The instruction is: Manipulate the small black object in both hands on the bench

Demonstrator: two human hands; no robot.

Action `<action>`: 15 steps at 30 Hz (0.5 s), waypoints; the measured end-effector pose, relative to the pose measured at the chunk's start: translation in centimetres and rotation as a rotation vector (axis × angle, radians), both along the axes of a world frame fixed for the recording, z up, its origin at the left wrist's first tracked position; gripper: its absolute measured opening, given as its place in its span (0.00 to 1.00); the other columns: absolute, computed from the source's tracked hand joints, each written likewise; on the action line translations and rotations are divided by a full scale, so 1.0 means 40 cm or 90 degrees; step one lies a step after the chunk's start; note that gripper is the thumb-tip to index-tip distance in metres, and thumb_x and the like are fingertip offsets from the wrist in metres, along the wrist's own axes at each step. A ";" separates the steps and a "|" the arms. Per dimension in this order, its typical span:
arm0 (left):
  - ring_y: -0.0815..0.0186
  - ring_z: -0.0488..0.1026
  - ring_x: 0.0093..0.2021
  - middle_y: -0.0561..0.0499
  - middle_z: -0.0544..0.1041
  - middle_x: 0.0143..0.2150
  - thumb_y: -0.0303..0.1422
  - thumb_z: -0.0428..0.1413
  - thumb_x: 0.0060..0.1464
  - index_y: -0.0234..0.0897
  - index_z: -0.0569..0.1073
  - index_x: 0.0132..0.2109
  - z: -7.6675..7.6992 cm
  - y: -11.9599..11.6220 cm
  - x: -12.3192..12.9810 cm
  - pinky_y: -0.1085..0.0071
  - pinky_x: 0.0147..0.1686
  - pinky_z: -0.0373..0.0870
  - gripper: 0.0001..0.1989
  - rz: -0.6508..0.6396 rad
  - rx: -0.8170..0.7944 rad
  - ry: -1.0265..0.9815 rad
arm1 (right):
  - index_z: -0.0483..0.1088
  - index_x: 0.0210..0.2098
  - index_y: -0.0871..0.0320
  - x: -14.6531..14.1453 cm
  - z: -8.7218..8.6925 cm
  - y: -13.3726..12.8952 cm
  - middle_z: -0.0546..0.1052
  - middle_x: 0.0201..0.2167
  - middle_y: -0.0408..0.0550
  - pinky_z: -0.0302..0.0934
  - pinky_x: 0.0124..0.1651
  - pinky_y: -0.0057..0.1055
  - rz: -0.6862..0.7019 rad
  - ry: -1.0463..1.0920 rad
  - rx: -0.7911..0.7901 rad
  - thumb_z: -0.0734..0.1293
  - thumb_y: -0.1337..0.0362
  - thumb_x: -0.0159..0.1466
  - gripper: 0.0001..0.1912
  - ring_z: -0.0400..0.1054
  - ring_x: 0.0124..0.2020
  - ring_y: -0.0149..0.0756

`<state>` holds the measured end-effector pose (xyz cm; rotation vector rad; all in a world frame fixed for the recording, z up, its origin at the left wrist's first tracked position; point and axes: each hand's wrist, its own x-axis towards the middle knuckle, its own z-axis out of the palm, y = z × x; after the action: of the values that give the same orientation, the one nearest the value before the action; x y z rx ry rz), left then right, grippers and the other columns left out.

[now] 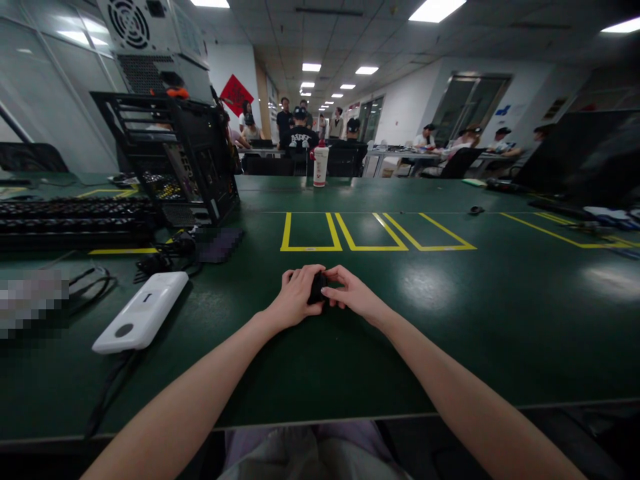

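Note:
A small black object (317, 288) is between my two hands, low over the green table (370, 360), in front of the yellow taped outlines. My left hand (300, 293) wraps round it from the left and covers much of it. From the right, my right hand (347, 288) has its bent fingers and thumb on the object's edge. What the object is, I cannot make out.
Yellow tape outlines (311, 249) lie beyond my hands, with a white cup (320, 167) behind them. To the left are a white device (145, 312) with a cable, a black computer case (195, 153) and more cables. People sit and stand in the background.

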<state>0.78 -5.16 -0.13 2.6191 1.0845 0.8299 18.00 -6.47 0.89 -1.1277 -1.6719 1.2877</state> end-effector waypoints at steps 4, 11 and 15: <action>0.56 0.60 0.51 0.46 0.62 0.51 0.30 0.56 0.42 0.41 0.52 0.53 -0.002 0.001 0.002 0.56 0.50 0.49 0.31 -0.003 0.007 -0.005 | 0.59 0.39 0.54 -0.001 0.004 -0.004 0.68 0.39 0.45 0.53 0.18 0.19 0.004 0.021 -0.010 0.66 0.60 0.53 0.16 0.65 0.23 0.24; 0.56 0.61 0.51 0.46 0.62 0.51 0.30 0.56 0.42 0.42 0.52 0.53 0.003 -0.001 0.001 0.55 0.50 0.49 0.31 -0.001 -0.006 -0.006 | 0.60 0.39 0.55 -0.011 -0.007 0.004 0.69 0.32 0.42 0.52 0.17 0.19 -0.041 0.020 0.002 0.63 0.57 0.56 0.14 0.63 0.20 0.23; 0.56 0.60 0.51 0.46 0.63 0.51 0.30 0.56 0.43 0.41 0.52 0.53 0.004 -0.001 0.001 0.55 0.51 0.49 0.31 -0.004 -0.009 -0.005 | 0.61 0.40 0.56 -0.007 -0.008 0.005 0.68 0.40 0.47 0.53 0.18 0.20 -0.029 0.015 -0.002 0.64 0.59 0.56 0.14 0.62 0.20 0.22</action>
<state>0.83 -5.19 0.03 2.6039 1.0756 0.8278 17.72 -6.28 0.57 -1.1419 -1.6195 1.2709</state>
